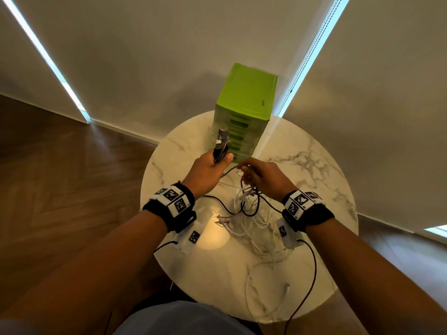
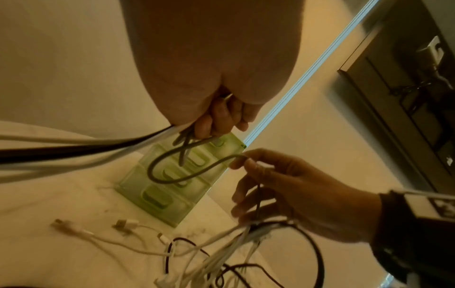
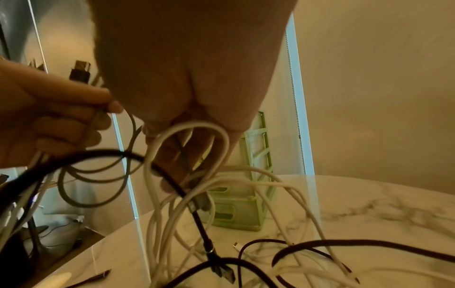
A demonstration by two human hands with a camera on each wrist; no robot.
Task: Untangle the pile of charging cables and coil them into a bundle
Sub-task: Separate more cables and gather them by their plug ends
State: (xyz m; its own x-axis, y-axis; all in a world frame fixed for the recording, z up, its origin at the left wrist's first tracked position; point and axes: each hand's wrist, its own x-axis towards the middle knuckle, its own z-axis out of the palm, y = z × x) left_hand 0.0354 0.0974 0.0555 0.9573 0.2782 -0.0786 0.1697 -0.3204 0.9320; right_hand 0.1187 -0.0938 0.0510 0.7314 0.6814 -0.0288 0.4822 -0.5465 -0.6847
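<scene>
My left hand (image 1: 223,161) is raised over the table and grips a grey cable (image 2: 157,172) wound into loops, with plugs (image 1: 222,139) sticking up from the fist. My right hand (image 1: 243,169) is just to its right, with thumb and forefinger pinching the same grey cable further along. White cables (image 3: 189,128) and a black cable (image 3: 169,181) hang over the right hand's lower fingers. Below both hands a tangled pile of white and black cables (image 1: 256,223) lies on the table, and the loose USB plugs (image 2: 124,224) of some lie beside it.
The round marble table (image 1: 314,170) carries a green drawer unit (image 1: 245,110) at its far edge, just beyond the hands. Black wrist-camera leads (image 1: 312,267) trail off the table's near side. Wooden floor surrounds the table, with a wall close behind.
</scene>
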